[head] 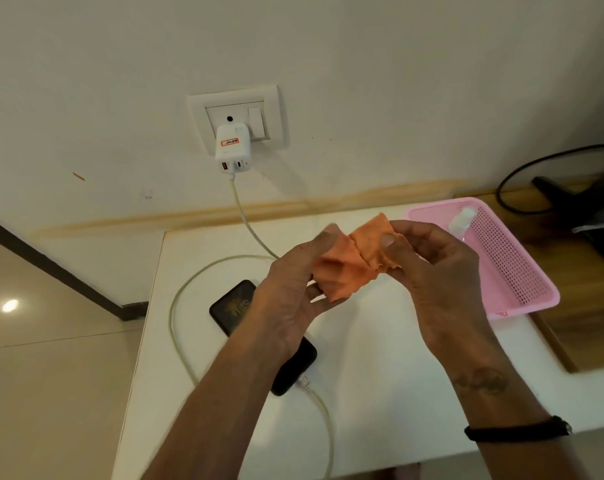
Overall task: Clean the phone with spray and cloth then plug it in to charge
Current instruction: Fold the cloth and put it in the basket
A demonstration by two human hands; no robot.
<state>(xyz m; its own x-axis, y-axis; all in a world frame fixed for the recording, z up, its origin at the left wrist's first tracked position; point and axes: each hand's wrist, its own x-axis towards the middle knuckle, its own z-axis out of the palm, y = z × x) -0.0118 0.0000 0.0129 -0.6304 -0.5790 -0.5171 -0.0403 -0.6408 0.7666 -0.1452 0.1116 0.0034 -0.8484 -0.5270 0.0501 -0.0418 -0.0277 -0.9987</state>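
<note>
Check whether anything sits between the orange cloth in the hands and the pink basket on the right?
Nothing visible does. Both the left hand and right hand pinch the orange cloth above the table, and the pink basket lies just to its right, holding only a spray bottle near its back end.

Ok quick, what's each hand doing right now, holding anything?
Left hand: pinches one end of the orange cloth.
Right hand: pinches the other end of the same cloth.

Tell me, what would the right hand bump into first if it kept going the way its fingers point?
Probably the left hand: the right hand points leftward along the crumpled orange cloth both pinch.
</note>
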